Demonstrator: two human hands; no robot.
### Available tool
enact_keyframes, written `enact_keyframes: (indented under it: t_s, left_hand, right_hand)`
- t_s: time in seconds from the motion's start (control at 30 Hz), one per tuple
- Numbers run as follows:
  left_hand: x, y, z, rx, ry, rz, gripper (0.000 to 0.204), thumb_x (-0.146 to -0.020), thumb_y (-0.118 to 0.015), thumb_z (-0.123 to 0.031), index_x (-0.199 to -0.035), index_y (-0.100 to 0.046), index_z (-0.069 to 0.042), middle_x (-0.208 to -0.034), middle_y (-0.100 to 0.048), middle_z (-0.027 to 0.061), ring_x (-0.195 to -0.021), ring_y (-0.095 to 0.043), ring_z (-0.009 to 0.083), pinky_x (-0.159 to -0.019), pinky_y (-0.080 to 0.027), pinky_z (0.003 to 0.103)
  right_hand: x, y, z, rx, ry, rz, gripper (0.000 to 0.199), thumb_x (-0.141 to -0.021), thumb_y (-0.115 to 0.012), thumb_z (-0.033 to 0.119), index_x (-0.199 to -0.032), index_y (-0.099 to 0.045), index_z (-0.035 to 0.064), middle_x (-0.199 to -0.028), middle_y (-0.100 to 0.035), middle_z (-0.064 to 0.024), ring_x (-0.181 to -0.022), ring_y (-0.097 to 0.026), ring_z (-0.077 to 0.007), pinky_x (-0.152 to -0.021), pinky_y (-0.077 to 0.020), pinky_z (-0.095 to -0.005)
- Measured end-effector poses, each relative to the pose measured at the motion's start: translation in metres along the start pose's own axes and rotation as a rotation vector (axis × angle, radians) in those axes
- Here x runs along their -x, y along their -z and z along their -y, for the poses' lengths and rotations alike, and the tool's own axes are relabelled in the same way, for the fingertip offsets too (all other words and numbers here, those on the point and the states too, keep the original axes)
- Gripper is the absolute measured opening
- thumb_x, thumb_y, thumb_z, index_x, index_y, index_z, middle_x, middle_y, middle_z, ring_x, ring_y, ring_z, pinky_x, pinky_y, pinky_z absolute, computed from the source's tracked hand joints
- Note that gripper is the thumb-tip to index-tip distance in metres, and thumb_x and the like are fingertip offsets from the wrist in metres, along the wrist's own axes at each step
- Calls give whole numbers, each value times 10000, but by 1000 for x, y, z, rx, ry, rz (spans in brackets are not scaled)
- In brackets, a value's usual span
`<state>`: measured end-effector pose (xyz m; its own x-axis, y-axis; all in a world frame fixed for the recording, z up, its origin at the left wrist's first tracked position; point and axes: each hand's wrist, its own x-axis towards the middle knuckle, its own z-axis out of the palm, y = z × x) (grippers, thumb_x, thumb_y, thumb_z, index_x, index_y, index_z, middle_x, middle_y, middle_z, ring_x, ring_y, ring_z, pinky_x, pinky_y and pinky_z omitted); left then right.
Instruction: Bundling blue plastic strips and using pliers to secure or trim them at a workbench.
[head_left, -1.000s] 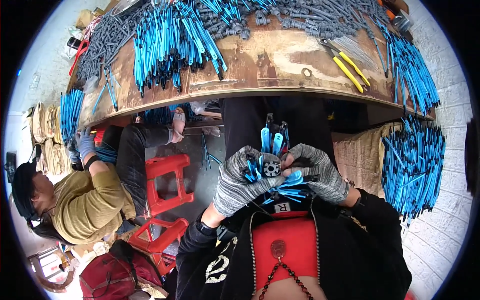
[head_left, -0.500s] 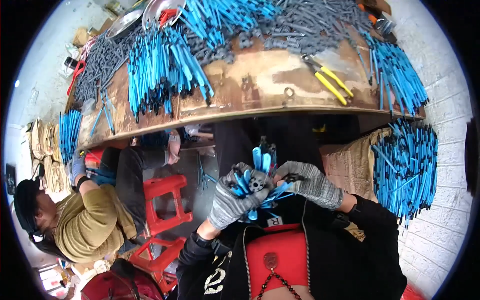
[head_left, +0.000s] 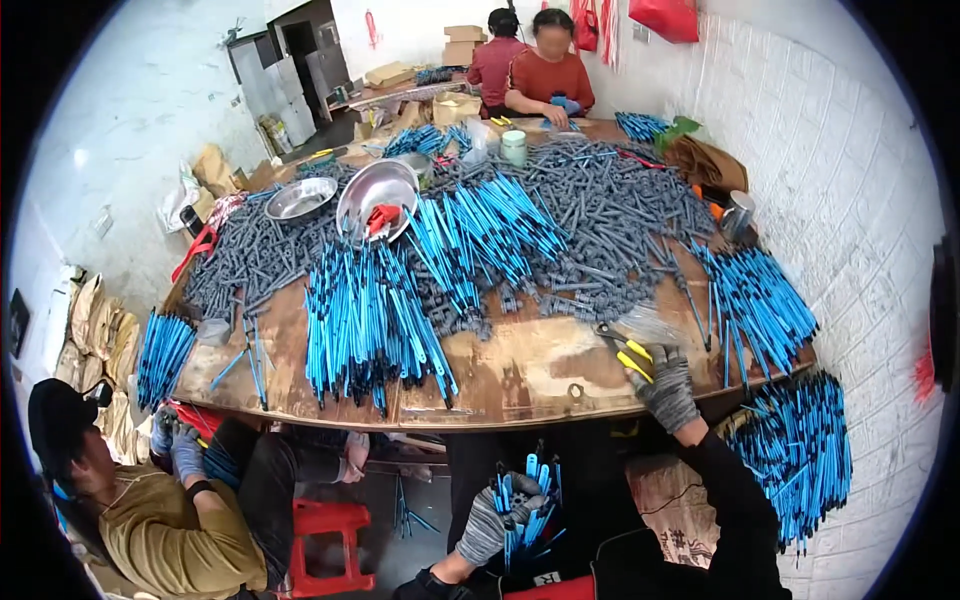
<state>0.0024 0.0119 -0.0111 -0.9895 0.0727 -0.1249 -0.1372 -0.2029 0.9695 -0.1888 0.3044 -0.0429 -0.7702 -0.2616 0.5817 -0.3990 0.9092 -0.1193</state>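
Note:
My left hand (head_left: 492, 522), in a grey knit glove, is held low below the table edge and is shut on a bundle of blue rods (head_left: 528, 500) that stand upright out of the fist. My right hand (head_left: 665, 388), also gloved, rests on the wooden table (head_left: 520, 375) near its front edge. Its fingers are closed on the yellow handles of a pair of pliers (head_left: 628, 352) that lies on the bare wood. A small metal ring (head_left: 577, 391) lies just left of this hand.
Heaps of blue rods (head_left: 370, 310) and grey plastic parts (head_left: 600, 215) cover the table, with two metal bowls (head_left: 375, 190) at the back. More blue rods (head_left: 800, 450) hang at the right by the brick wall. A gloved person (head_left: 165, 510) sits low left by a red stool (head_left: 330, 545); two people (head_left: 535, 75) work at the far end.
The view has lifted from my lap to the whole table. My right hand left the bundle and went up to the pliers on the table; my left hand keeps the rods.

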Motion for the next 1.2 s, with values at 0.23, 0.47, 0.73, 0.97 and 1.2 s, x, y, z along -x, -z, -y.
enact_keyframes:
  t_s: [0.23,0.47,0.73,0.97,1.2]
  left_hand:
    - [-9,39,-5,52,160,86,190,-768,-713,-96,-928,-644,-20,-861,-648,47,-826,-599,99,-712,-487,238]
    - [20,37,-20,38,137,-17,381,-686,-775,-84,-1018,-596,-33,-852,-614,26,-818,-576,103,-728,-465,242]
    - [47,30,-18,42,224,53,444,-607,-821,-63,-1003,-622,-34,-932,-614,33,-870,-572,132,-787,-455,273]
    - [43,23,-19,10,235,172,474,-585,-829,-62,-1016,-635,-27,-961,-618,39,-883,-584,155,-789,-454,281]
    - [34,17,-14,-100,122,133,451,-588,-832,-85,-996,-645,-34,-929,-614,40,-867,-588,155,-757,-456,281]
  right_hand:
    - [8,57,62,-1578,-440,183,317,-896,-558,259,-1111,-505,33,-832,-568,-62,-685,-577,-171,-566,-471,-288]
    - [13,122,145,-1008,-172,1521,303,-906,-527,259,-1136,-547,62,-762,-622,-85,-692,-629,-182,-633,-513,-282]
    - [47,112,151,-979,125,1219,296,-884,-546,189,-1158,-545,77,-844,-638,-134,-716,-630,-258,-626,-517,-331]
    - [65,110,156,-969,184,932,340,-846,-563,144,-1181,-539,91,-850,-632,-143,-724,-632,-282,-625,-520,-348]
    - [50,126,148,-607,309,905,408,-779,-582,99,-1185,-541,109,-869,-603,-154,-726,-615,-303,-619,-519,-352]
